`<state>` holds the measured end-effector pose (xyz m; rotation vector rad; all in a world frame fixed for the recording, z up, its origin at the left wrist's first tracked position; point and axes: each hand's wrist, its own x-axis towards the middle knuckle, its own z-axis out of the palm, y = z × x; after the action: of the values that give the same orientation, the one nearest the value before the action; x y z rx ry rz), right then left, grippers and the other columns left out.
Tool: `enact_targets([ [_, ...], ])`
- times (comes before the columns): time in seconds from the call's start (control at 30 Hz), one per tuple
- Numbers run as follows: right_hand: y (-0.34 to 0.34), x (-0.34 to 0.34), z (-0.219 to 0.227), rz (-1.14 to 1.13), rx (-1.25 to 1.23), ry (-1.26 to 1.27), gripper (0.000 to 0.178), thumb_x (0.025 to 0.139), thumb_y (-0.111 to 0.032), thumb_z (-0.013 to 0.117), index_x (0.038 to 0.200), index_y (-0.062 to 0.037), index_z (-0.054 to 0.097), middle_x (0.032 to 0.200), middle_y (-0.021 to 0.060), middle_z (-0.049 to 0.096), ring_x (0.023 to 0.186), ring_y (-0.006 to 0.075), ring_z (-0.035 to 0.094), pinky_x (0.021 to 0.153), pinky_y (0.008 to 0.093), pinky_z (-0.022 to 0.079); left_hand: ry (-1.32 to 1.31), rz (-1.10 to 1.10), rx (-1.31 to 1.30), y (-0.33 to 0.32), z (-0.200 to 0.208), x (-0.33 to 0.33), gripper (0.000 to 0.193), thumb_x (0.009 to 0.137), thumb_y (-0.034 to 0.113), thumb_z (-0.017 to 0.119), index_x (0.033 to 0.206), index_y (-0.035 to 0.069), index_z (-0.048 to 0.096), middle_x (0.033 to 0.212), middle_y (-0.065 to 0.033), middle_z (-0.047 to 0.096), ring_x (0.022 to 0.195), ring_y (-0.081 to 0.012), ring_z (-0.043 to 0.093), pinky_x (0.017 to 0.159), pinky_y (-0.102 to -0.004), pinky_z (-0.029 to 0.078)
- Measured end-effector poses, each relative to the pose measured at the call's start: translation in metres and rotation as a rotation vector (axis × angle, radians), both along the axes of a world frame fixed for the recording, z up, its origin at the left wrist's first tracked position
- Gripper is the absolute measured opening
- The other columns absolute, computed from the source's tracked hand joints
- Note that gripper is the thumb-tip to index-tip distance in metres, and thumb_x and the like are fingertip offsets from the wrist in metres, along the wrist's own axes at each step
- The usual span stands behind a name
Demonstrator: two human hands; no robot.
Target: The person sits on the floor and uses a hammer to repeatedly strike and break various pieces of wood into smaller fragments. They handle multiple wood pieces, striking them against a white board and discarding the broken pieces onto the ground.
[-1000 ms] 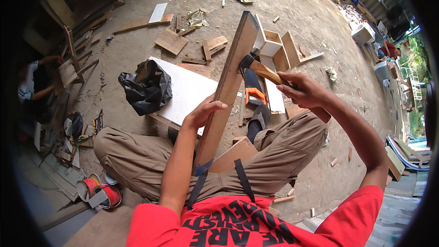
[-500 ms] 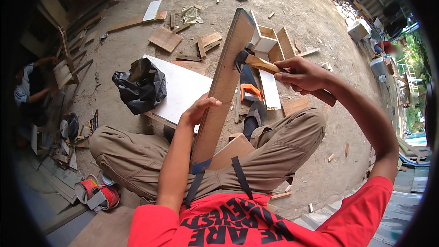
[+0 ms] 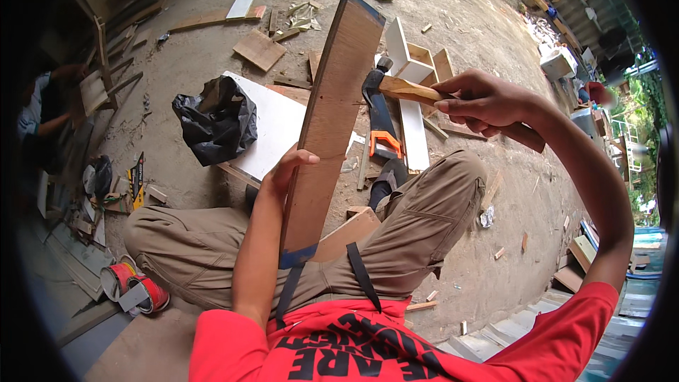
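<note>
A long brown wooden board [image 3: 331,120] with blue-painted ends stands tilted across my lap. My left hand [image 3: 288,168] is closed around its left edge, thumb on the broad face. In my right hand [image 3: 488,102] is a claw hammer [image 3: 407,90], gripped by its wooden handle. The dark hammer head lies against or just beside the board's right edge, its claw end toward the board; I cannot tell whether a nail is caught there. Below the board, another piece of wood [image 3: 348,233] rests between my legs.
A handsaw [image 3: 385,143] with an orange handle lies beyond my foot, near a white drawer-like box [image 3: 409,64]. A black plastic bag [image 3: 216,120] sits on a white panel [image 3: 272,117]. Red tins [image 3: 147,294] stand at left. Another person [image 3: 42,117] sits at far left.
The board has turned, showing more of its broad face, and its lower end has shifted left. My right hand has moved slightly right with the hammer, whose head stays by the board's edge.
</note>
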<state>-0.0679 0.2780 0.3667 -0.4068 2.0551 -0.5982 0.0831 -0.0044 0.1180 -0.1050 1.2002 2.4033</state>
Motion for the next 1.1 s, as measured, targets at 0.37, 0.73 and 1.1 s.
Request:
enact_targets([
  [0.37, -0.131, -0.009, -0.047, 0.121, -0.425, 0.202, 0.029, 0.104, -0.03, 0.059, 0.111, -0.0023, 0.065, 0.07, -0.0016, 0.055, 0.056, 0.0058, 0.052, 0.045, 0.0241, 0.044, 0.105, 0.76, -0.126, -0.12, 0.025, 0.06, 0.076, 0.077, 0.04, 0.061, 0.138, -0.005, 0.049, 0.124, -0.021, 0.062, 0.104, -0.0291, 0.065, 0.087, -0.04, 0.055],
  [0.73, -0.293, 0.019, -0.265, 0.262, -0.611, 0.795, 0.025, 0.095, -0.017, 0.063, 0.113, 0.0001, 0.056, 0.083, 0.0268, 0.066, 0.081, 0.0499, 0.063, 0.071, 0.0548, 0.048, 0.21, 1.247, -0.074, -0.151, 0.02, 0.08, 0.072, 0.083, 0.038, 0.057, 0.136, -0.009, 0.046, 0.122, -0.0263, 0.061, 0.107, -0.0359, 0.063, 0.096, -0.0464, 0.051],
  [1.1, -0.304, 0.049, -0.286, 0.168, -0.522, 0.781, 0.035, 0.093, -0.011, 0.061, 0.124, -0.0004, 0.048, 0.094, 0.029, 0.066, 0.09, 0.0494, 0.064, 0.076, 0.0549, 0.049, 0.31, 1.12, 0.052, -0.142, 0.017, 0.083, 0.08, 0.081, 0.045, 0.056, 0.139, -0.008, 0.043, 0.122, -0.0307, 0.062, 0.104, -0.04, 0.064, 0.093, -0.0512, 0.052],
])
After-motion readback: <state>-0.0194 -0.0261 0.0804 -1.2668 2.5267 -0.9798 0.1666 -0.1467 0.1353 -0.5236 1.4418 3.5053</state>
